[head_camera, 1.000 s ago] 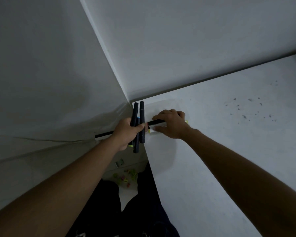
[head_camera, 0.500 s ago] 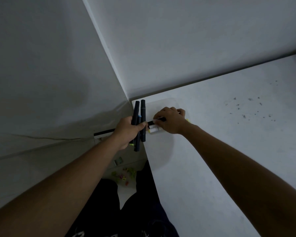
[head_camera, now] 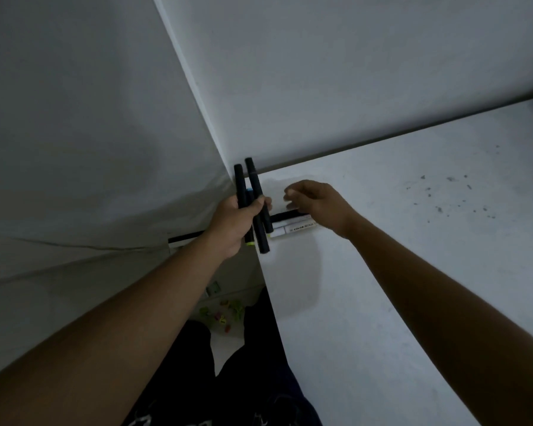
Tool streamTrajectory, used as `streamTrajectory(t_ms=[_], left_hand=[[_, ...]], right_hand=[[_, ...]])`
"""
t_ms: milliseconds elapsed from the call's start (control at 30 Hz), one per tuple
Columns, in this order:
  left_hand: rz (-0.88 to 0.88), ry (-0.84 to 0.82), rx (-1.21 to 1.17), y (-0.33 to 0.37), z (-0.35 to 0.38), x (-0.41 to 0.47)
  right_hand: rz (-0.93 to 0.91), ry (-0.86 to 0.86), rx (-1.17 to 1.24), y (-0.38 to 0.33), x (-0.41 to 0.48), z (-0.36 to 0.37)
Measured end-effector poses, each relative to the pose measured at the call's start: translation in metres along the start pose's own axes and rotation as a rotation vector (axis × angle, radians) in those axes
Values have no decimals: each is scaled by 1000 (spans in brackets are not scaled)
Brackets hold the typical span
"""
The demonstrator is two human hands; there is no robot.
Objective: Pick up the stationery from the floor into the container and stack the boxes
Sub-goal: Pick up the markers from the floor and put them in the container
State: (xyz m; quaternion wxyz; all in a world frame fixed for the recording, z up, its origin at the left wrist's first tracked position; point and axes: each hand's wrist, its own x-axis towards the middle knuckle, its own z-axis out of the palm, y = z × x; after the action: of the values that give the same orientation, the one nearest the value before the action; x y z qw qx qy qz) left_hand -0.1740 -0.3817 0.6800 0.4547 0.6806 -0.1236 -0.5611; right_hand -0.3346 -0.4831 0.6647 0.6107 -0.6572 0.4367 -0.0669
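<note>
My left hand (head_camera: 233,224) grips a bundle of black markers (head_camera: 253,192), held upright at the table's near-left corner. Just to the right, a clear container (head_camera: 293,192) sits on the white table; markers lie inside it, a black one (head_camera: 286,215) and a white one printed "COLOR" (head_camera: 299,228). My right hand (head_camera: 317,204) hovers over the container with its fingers curled loosely apart and nothing in them. Small coloured clips (head_camera: 225,313) lie scattered on the floor below, between the table edge and my legs.
The white table (head_camera: 413,272) stretches right, with dark specks (head_camera: 450,195) far right. White walls meet in a corner behind the container. A white surface (head_camera: 74,210) fills the left. My dark-clothed legs (head_camera: 228,379) are below.
My right hand has let go of the black marker, which now lies in the container, and has lifted slightly with fingers apart. My left hand has tilted its marker bundle a little.
</note>
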Motion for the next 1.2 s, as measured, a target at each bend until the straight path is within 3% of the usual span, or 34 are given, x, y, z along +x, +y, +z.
streamTrajectory(t_ms=[200,533,667,800,967,1100,1200], left_hand=[[13,-7,-134,12,33,-1],[-6,-139,-104,4,36,-2],[-65,-220,-190,5,25,3],[-40,37,-267,9,7,17],[119,131,226,3,-11,26],[209,-5,492,-9,-10,22],[308,-8,671,-13,-8,15]], right_hand=[[155,-319,504,-17,-20,12],[69,-274,449,-12,-23,12],[87,-342,248,-7,-18,-9],[156,-403,-56,0,-13,-35],[-19,-320,-601,6,-1,-53],[-33,-397,-673,4,9,-55],[-38,-437,-722,2,13,-56]])
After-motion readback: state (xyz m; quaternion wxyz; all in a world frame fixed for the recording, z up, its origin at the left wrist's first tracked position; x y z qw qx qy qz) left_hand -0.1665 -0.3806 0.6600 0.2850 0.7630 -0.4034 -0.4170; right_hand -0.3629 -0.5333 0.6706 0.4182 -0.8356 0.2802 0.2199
